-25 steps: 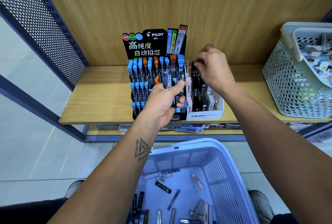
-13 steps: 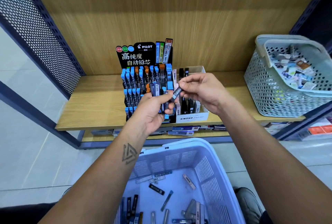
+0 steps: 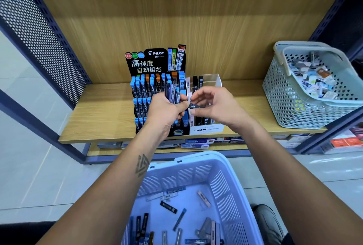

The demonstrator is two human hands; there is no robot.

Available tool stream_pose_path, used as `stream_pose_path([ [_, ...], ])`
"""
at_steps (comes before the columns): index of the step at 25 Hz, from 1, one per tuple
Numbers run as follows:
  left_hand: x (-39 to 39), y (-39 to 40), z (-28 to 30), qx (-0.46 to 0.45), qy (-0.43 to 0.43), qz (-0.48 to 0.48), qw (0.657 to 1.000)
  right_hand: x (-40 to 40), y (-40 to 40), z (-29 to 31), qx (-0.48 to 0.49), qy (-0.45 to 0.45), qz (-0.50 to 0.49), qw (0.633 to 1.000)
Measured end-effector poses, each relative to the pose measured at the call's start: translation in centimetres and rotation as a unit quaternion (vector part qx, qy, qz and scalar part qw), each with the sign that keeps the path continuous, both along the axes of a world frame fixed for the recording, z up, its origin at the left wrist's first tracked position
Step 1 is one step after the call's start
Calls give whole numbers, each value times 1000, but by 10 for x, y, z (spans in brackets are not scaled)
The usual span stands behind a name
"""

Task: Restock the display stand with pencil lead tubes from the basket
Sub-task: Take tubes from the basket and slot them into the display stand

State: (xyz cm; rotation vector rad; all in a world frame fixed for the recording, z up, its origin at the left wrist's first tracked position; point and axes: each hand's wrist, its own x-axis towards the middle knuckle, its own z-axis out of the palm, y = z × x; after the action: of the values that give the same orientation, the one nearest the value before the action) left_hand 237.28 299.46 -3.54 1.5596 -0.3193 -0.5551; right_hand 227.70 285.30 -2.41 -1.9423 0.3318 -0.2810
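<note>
A basket [image 3: 231,191] of loose tubes sits below the shelf [image 3: 98,119], where the stand [image 3: 157,87] is. In front of the stand, the left hand [image 3: 165,111] grips a bunch of tubes [image 3: 172,92]. The right hand [image 3: 214,105] pinches one dark tube [image 3: 195,105], its tip seemingly touching the left thumb.

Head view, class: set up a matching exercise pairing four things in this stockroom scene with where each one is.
Things
1. Pilot display stand
2. Grey-green basket
3. Single black lead tube
4. White basket

Places
A. Pinched in the right hand
B. On the floor, near the person
C. On the right end of the wooden shelf
D. Middle of the shelf, left of the Mono box

Pairs: 1-D, 2-C, 3-A, 4-B

The left hand grips a bunch of tubes.
</note>
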Motion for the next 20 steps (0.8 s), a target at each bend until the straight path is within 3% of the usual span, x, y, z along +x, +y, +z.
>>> stream_pose_path([
  [2, -1, -5, 0, 5, -8, 10, 1000, 5, 3, -1, -145, 7, -1, 989],
  [4, -1, -7, 0, 4, 0, 11, 1000, 9, 7, -2, -214, 9, -17, 977],
  [6, -2, -8, 0, -22, 30, 10, 999, 11, 5, -5, -208, 11, -43, 977],
  [13, 1, -8, -8, -59, 106, 10, 993, 12, -51, -11, -44, -22, -252, 966],
  [15, 1, -9, -11, -61, 111, 6, 992, 21, -64, -4, -54, -53, -247, 966],
  [20, 8, -7, -20, -58, 103, -5, 993, 55, -74, 0, -185, -76, -212, 957],
])
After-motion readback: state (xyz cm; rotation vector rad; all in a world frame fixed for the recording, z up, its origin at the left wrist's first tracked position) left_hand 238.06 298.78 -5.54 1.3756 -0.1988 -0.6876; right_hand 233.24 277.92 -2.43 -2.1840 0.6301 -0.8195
